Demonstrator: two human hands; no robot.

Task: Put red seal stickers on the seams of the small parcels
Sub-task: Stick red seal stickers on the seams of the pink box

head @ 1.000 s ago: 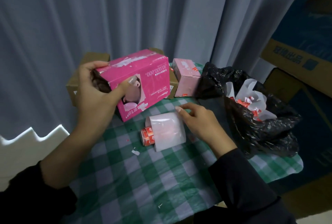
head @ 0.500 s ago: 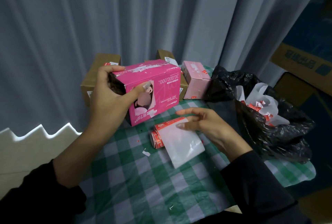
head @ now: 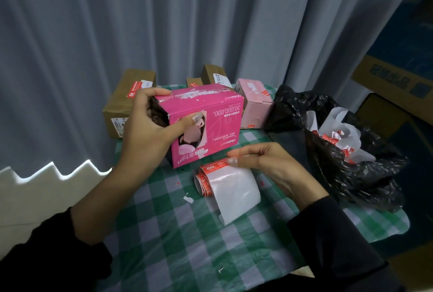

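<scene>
Head view, left hand [head: 150, 132]: grips the bright pink box [head: 210, 123] at its open left end, thumb on the front face, fingers curled over the top.
Right hand [head: 269, 165]: thumb and forefinger pinched together on 1 red sticker [head: 241, 156], just below the box's front face.
Sticker roll [head: 205, 182]: lies on the checked tablecloth [head: 164, 233] under the right hand, its white backing strip [head: 234, 191] trailing toward the person.
Behind: brown carton [head: 126, 104] and pale pink box [head: 254, 104] by the curtain [head: 210, 10].
Right: black bag [head: 351, 174] with paper scraps.
</scene>
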